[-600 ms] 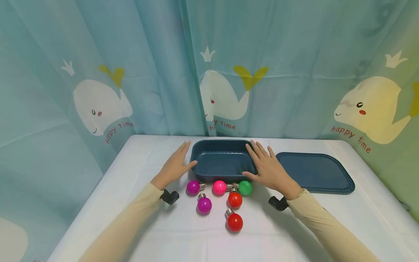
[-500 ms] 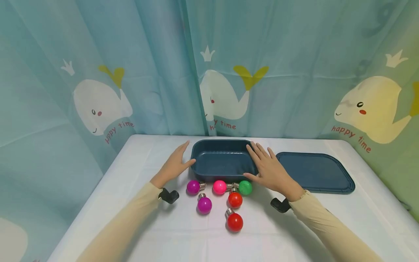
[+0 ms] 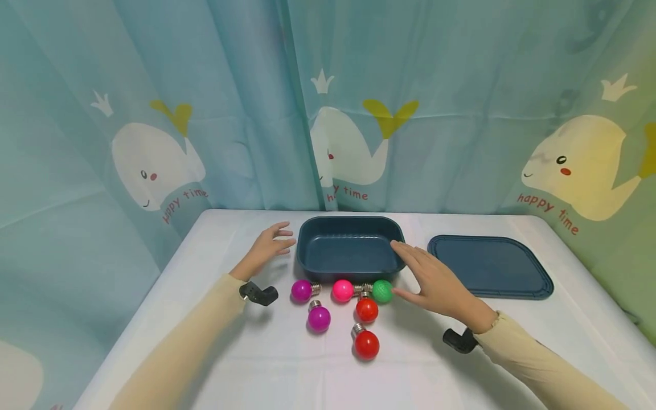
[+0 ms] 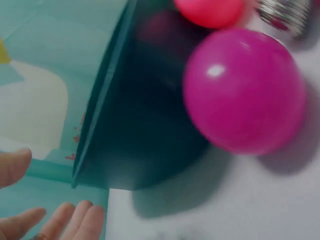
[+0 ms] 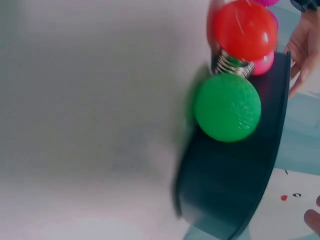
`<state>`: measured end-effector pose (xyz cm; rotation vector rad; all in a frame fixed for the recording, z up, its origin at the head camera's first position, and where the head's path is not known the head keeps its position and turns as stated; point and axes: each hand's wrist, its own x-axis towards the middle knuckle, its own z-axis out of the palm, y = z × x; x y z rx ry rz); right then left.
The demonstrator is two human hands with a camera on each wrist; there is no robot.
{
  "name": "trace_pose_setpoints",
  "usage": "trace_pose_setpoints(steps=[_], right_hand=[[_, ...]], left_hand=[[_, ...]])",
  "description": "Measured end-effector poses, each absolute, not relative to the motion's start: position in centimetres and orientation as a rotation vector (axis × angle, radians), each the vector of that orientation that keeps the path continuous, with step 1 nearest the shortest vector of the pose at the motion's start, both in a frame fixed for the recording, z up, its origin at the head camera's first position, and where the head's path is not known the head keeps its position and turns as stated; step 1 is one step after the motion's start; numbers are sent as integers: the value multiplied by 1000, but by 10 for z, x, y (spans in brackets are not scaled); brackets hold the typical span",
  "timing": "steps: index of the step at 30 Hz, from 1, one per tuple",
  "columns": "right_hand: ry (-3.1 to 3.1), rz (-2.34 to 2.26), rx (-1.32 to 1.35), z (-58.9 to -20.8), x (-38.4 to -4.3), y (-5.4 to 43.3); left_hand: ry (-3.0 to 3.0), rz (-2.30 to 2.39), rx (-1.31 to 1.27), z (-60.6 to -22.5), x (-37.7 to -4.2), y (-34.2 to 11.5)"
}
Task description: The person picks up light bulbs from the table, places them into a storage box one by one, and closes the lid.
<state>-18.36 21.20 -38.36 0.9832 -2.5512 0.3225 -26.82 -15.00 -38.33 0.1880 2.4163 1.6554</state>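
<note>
A dark blue rectangular box (image 3: 351,256), without a lid on it, stands on the white table. My left hand (image 3: 263,247) is just off its left side, fingers loosely extended and nothing in them. On the other side, my right hand (image 3: 438,282) has straight fingers, their tips overlapping the box's right rim in the head view. Along the box's front lie a purple bulb (image 3: 302,291), a pink bulb (image 3: 343,291) and a green bulb (image 5: 228,107). Nearer to me are a second purple bulb (image 3: 319,319), a red bulb (image 3: 367,310) and another red bulb (image 3: 366,345).
A dark blue flat lid (image 3: 492,267) lies to the right of the box, partly behind my right hand in the head view. A light blue curtain (image 3: 246,114) printed with whales hangs behind the table (image 3: 266,364). Each wrist wears a black camera mount (image 3: 259,294).
Both hands have drawn away from the box's sides, the left to the left and the right to the right and nearer me. The box, bulbs and lid stay in place.
</note>
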Motion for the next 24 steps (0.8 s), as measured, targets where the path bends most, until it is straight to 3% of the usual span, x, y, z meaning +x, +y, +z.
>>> trace_pose_setpoints(steps=[24], right_hand=[[-2458,575,1090,-422,-180,206]], left_hand=[[2131,1690,16,-397,-281,-144]])
